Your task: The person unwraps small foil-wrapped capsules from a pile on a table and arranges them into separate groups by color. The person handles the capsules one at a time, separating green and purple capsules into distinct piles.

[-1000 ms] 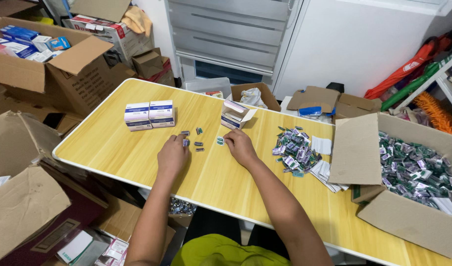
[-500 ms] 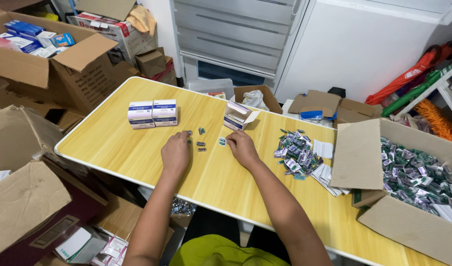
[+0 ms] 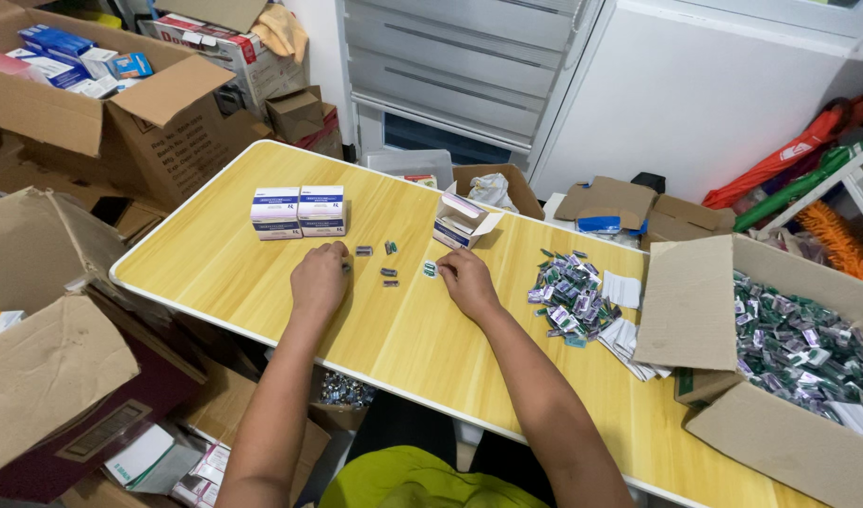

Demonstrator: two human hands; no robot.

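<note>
My left hand [image 3: 319,277] rests palm down on the yellow table [image 3: 215,259], its fingertips on a small dark packet. My right hand [image 3: 466,279] lies to the right, its fingertips touching a small green packet [image 3: 430,269]. Between the hands lie a few more small packets [image 3: 386,264] spread on the table. An open white and blue small box [image 3: 462,221] stands just beyond my right hand. Two closed white and blue boxes [image 3: 298,211] sit side by side beyond my left hand.
A heap of small green and silver packets [image 3: 569,296] and white paper slips [image 3: 623,289] lie at the right. An open cardboard box [image 3: 789,348] full of packets sits on the table's right end. Cardboard boxes [image 3: 46,310] crowd the floor at left; grey drawers [image 3: 460,56] stand behind.
Both hands have stayed over the small packets between them, with only slight shifts of the fingers. The view has moved a little.
</note>
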